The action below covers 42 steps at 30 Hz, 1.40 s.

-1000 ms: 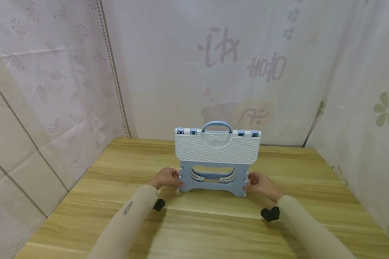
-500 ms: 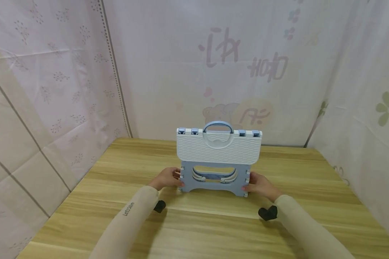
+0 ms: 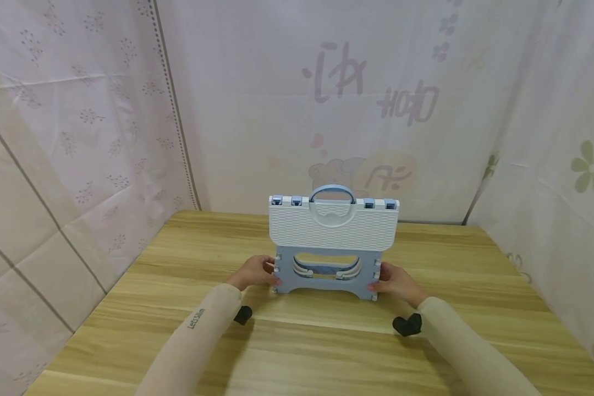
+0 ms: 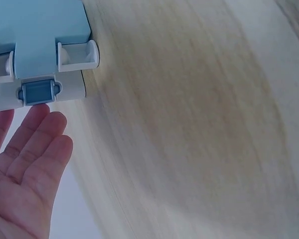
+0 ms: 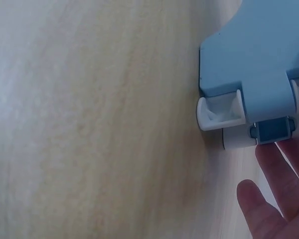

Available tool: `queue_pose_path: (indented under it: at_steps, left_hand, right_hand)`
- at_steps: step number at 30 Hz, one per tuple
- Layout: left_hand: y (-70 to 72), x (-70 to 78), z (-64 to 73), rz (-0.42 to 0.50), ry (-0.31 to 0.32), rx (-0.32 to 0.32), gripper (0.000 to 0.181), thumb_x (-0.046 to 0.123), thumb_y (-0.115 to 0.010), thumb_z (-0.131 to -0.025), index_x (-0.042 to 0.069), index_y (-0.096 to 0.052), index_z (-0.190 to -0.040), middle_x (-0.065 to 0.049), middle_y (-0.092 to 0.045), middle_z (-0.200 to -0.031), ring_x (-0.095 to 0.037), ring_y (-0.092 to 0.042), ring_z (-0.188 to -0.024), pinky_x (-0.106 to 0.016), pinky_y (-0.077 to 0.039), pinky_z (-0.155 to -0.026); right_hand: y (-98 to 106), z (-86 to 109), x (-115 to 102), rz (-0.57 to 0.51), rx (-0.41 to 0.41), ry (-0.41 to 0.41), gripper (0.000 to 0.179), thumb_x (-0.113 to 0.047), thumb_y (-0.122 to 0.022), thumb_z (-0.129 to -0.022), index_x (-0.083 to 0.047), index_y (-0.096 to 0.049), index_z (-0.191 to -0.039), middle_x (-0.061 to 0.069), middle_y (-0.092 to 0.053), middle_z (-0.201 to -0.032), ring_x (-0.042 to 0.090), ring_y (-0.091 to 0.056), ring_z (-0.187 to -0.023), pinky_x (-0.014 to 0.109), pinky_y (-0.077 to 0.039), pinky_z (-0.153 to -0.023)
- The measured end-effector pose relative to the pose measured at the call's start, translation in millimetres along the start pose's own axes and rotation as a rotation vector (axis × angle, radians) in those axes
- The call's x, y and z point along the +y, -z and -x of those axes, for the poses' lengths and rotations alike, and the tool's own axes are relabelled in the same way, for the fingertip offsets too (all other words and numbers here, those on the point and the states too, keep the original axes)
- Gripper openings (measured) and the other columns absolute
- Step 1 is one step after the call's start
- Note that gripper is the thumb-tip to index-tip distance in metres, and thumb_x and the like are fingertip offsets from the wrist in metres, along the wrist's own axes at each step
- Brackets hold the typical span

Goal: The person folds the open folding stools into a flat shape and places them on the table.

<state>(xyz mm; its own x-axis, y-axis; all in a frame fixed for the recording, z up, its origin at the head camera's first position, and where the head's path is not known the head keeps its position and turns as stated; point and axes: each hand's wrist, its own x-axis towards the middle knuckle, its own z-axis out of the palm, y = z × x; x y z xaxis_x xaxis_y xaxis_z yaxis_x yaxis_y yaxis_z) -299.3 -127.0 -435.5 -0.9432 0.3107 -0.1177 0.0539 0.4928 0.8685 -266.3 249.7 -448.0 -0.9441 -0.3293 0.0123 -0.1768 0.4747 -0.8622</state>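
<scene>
1. white and pale blue plastic makes up the folding stool (image 3: 334, 235), which stands upright on the table (image 3: 317, 352), between our two hands.
2. at its top we see a blue arched handle (image 3: 333, 188) above a white textured seat panel (image 3: 297, 228); below that shows a blue leg panel (image 3: 336, 284) with a curved lower edge.
3. our left hand (image 3: 254, 271) grasps the stool by the leg panel's left edge, thumb at the front. in the left wrist view, fingertips (image 4: 39, 111) touch that edge beside a dark blue hinge block (image 4: 39, 93).
4. our right hand (image 3: 400, 282) grasps the opposite edge, thumb also at the front. up close, one finger touches the edge under a matching hinge block (image 5: 273, 130), while another finger stands apart from it.
5. how firmly we clasp, we cannot tell.
6. beige sleeves (image 3: 198, 335) cover our forearms, the left one lettered; a black piece (image 3: 408, 325) shows beside each wrist.
7. behind the table we have pale cloth (image 3: 257, 110) printed with characters; at right it bears a green flower (image 3: 593, 167).
</scene>
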Motion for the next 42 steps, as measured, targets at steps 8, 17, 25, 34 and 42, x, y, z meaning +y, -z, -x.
queue_pose_path:
  at_steps: [8,17,25,34,42]
  left_hand:
    - [-0.4,1.4,0.6,-0.025,0.011,0.017,0.045,-0.001,-0.080,-0.072,-0.006,-0.060,-0.113,-0.014,-0.069,-0.101,-0.024,-0.065,-0.094,-0.036,-0.053,-0.082]
    - [-0.4,2.5,0.6,-0.013,0.017,0.017,0.044,-0.002,-0.080,-0.072,-0.006,-0.061,-0.111,-0.012,-0.069,-0.098,-0.023,-0.065,-0.092,-0.035,-0.054,-0.080]
    - [-0.5,2.7,2.1,-0.008,0.006,0.018,0.042,-0.002,-0.079,-0.072,-0.006,-0.061,-0.110,-0.013,-0.069,-0.097,-0.023,-0.065,-0.091,-0.035,-0.054,-0.079]
    - [-2.2,1.3,1.8,-0.016,-0.002,0.038,0.038,-0.002,-0.080,-0.072,-0.005,-0.062,-0.106,-0.013,-0.069,-0.096,-0.022,-0.065,-0.089,-0.034,-0.054,-0.078]
    - [-2.8,0.4,0.8,-0.037,0.003,0.050,0.039,0.000,-0.080,-0.072,-0.005,-0.062,-0.107,-0.011,-0.069,-0.094,-0.021,-0.065,-0.088,-0.034,-0.054,-0.077]
  right_hand:
    - [-0.3,-3.3,4.5,0.003,0.008,0.008,0.071,-0.015,-0.073,-0.083,0.019,-0.036,-0.134,0.033,-0.054,-0.124,0.044,-0.053,-0.113,0.053,-0.043,-0.096]
    - [-0.5,-2.9,4.5,0.007,0.025,-0.010,0.073,-0.017,-0.074,-0.083,0.018,-0.036,-0.135,0.032,-0.054,-0.125,0.044,-0.053,-0.115,0.053,-0.041,-0.097]
    - [-1.7,-3.9,5.8,0.016,0.036,-0.015,0.071,-0.015,-0.073,-0.084,0.018,-0.037,-0.135,0.033,-0.054,-0.125,0.045,-0.052,-0.115,0.053,-0.042,-0.097]
    - [-2.8,-2.6,3.0,0.027,0.031,-0.038,0.069,-0.015,-0.072,-0.086,0.018,-0.036,-0.135,0.033,-0.053,-0.126,0.044,-0.053,-0.115,0.052,-0.044,-0.095]
    - [-2.3,-4.7,5.8,0.042,0.043,-0.041,0.067,-0.015,-0.073,-0.085,0.017,-0.039,-0.134,0.032,-0.053,-0.126,0.044,-0.053,-0.113,0.053,-0.045,-0.094]
